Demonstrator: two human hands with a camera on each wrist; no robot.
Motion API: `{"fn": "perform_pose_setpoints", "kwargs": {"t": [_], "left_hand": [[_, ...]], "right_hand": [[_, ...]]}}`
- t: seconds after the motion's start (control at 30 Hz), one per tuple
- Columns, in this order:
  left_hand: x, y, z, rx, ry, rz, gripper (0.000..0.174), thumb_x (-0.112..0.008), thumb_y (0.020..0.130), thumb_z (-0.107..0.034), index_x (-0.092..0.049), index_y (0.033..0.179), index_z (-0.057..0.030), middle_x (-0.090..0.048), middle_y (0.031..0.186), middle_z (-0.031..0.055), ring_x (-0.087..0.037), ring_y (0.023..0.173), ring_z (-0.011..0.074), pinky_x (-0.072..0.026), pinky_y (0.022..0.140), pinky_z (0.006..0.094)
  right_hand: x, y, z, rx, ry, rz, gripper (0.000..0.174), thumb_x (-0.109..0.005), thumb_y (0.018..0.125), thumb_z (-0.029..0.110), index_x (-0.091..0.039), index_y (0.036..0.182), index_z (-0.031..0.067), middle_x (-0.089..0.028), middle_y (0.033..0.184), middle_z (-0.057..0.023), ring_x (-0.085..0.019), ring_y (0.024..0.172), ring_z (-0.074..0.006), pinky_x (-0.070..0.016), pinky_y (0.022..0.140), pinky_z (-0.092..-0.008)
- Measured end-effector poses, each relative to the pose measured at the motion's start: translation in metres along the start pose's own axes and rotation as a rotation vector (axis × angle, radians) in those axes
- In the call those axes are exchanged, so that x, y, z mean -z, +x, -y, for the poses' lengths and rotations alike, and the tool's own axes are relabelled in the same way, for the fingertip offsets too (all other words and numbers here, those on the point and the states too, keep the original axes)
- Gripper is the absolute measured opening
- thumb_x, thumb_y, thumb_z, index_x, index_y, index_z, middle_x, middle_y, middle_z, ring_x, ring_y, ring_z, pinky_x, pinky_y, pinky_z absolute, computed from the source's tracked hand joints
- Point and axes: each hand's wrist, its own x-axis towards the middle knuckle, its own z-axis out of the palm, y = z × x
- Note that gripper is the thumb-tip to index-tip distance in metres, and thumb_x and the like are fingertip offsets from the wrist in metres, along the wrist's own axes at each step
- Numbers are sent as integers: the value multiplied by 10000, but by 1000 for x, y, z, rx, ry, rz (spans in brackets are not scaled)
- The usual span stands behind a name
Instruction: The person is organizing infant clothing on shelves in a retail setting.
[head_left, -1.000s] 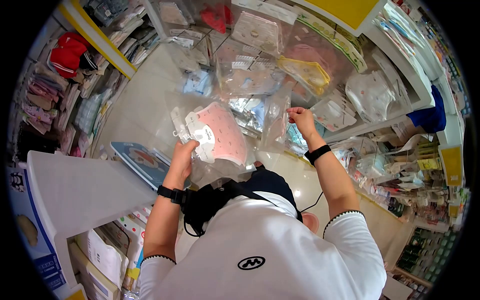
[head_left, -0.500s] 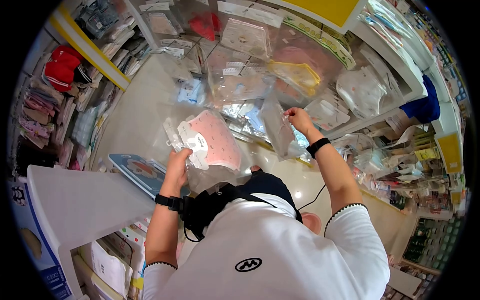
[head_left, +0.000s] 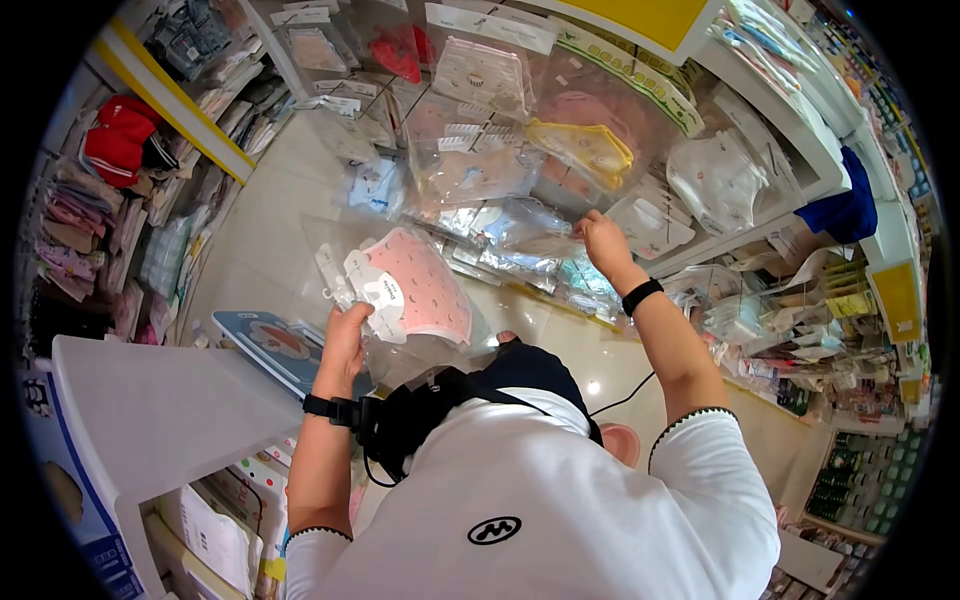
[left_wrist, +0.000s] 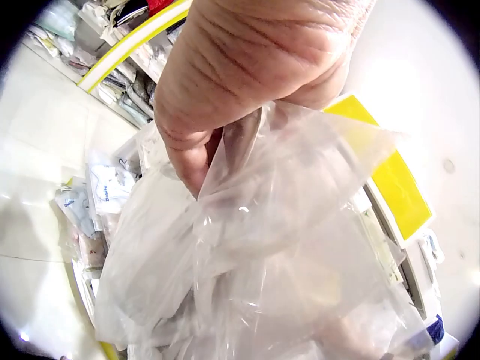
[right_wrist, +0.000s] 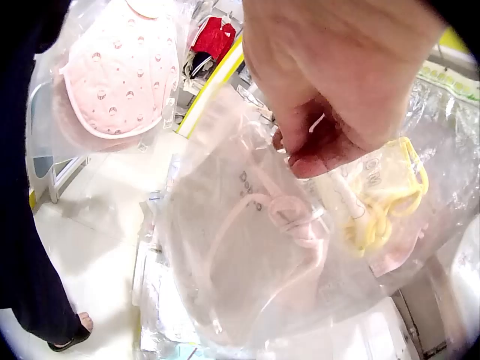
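Observation:
My left hand (head_left: 347, 328) grips a clear plastic bag by its edge, thumb on top. Inside lies a pink printed baby garment (head_left: 425, 285) with a white card and hanger. In the left wrist view the crumpled bag (left_wrist: 277, 240) hides most of its contents. Over the low rack, my right hand (head_left: 605, 245) pinches the edge of another clear bag (right_wrist: 225, 202). A pale pink tied cord (right_wrist: 289, 214) and small dark lettering show through it. Just behind that hand in the right wrist view lies a bagged yellow-trimmed cloth piece (right_wrist: 367, 217).
Bagged baby clothes (head_left: 490, 75) hang on hooks ahead. Flat packets (head_left: 500, 225) lie on the low rack beneath them. A white cabinet (head_left: 170, 400) stands at the left, with a blue pictured board (head_left: 265, 345) beside it. More stocked shelves (head_left: 140, 210) line the far left.
The bag in my right hand has swung from hanging downward to stretching leftward over the rack. My left hand has shifted slightly left and down with the pink garment.

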Motion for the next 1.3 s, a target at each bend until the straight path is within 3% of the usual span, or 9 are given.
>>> {"fn": "perform_pose_setpoints", "kwargs": {"t": [0.27,0.47,0.57,0.77,0.87,0.93,1.07,1.17,1.3], "left_hand": [[3,-2,0,29,41,-44,355,-494,717,-27,-506,1070,3,-580,893,56,-582,772,161,-487,646,280],[7,-1,6,-5,26,-7,352,-498,723,-38,-500,1070,23,-586,883,63,-590,771,166,-491,640,287],[9,2,11,-10,51,34,357,-503,727,-48,-496,1076,26,-590,898,81,-605,775,179,-508,624,291],[-6,17,39,40,92,128,320,-525,728,-84,-537,1036,2,-597,871,66,-597,757,168,-492,618,307],[-29,5,31,87,117,92,283,-536,730,-95,-543,999,-9,-583,826,44,-572,692,146,-462,556,296],[-41,-10,23,101,29,40,224,-546,729,-127,-556,933,-35,-555,770,7,-510,601,96,-359,453,248],[-27,-24,28,90,-117,47,230,-549,740,-144,-556,936,-23,-550,768,12,-508,585,102,-352,440,223],[-8,-20,41,105,-108,41,221,-538,751,-128,-555,939,-13,-555,768,21,-516,579,109,-365,440,215],[-2,-18,42,47,-165,75,226,-515,741,-69,-556,953,-1,-580,801,47,-562,622,130,-437,486,239]], "right_hand": [[25,-4,15,93,-6,-155,104,-512,739,36,-576,812,73,-534,831,-105,-534,837,-287,-448,716,-382],[27,-2,27,48,246,-111,117,-517,785,56,-568,884,93,-620,822,-88,-592,758,-303,-471,643,-391],[41,-2,59,25,403,-99,107,-526,774,-2,-543,870,42,-639,957,-92,-617,824,-289,-493,697,-333],[35,1,168,325,464,-328,198,-582,692,-55,-571,849,64,-641,985,-82,-633,746,-233,-503,625,-285],[14,-3,221,427,588,-265,187,-581,698,-32,-571,849,78,-621,1039,-78,-627,798,-235,-508,662,-304],[1,-18,252,327,715,-136,265,-578,721,-13,-574,968,84,-610,1040,-86,-604,895,-248,-495,739,-309],[-23,-34,266,23,1188,23,386,-603,735,58,-537,1115,64,-546,1128,-130,-571,944,-276,-477,757,-312],[-15,-43,259,414,633,6,474,-608,720,94,-490,1175,31,-470,1224,-157,-546,945,-291,-463,767,-324],[8,-43,253,427,713,259,519,-560,696,72,-461,1203,15,-451,1241,-175,-508,997,-311,-424,837,-343]]}}
